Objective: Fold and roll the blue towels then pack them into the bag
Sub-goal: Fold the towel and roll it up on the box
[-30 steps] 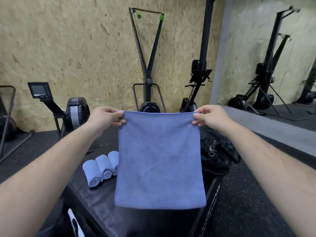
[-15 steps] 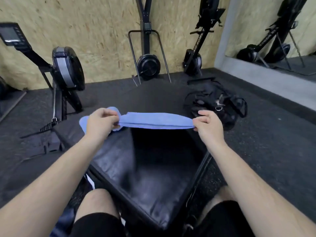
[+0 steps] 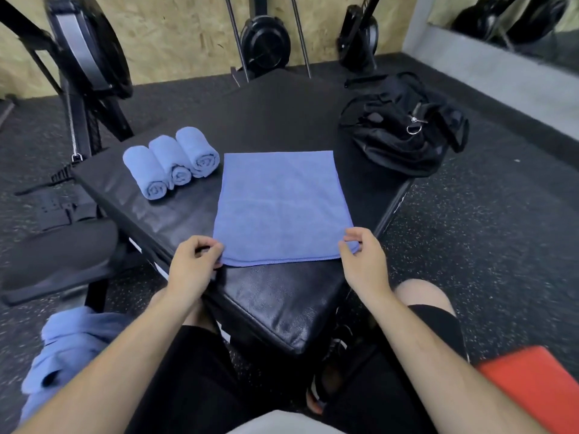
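Note:
A blue towel lies flat on the black padded box in front of me. My left hand pinches its near left corner. My right hand pinches its near right corner, which is lifted a little. Three rolled blue towels lie side by side on the box to the left of the flat one. The black bag sits on the box's far right corner, crumpled; I cannot tell whether it is open.
A heap of loose blue towels lies low on my left. Exercise machines stand along the wooden wall behind the box. A red pad is at my right. My knees flank the box's near corner on the rubber floor.
The towel, held up by its top corners a second ago, has been swung down and now lies spread flat on the box. Both hands still hold its corners, now at the near edge.

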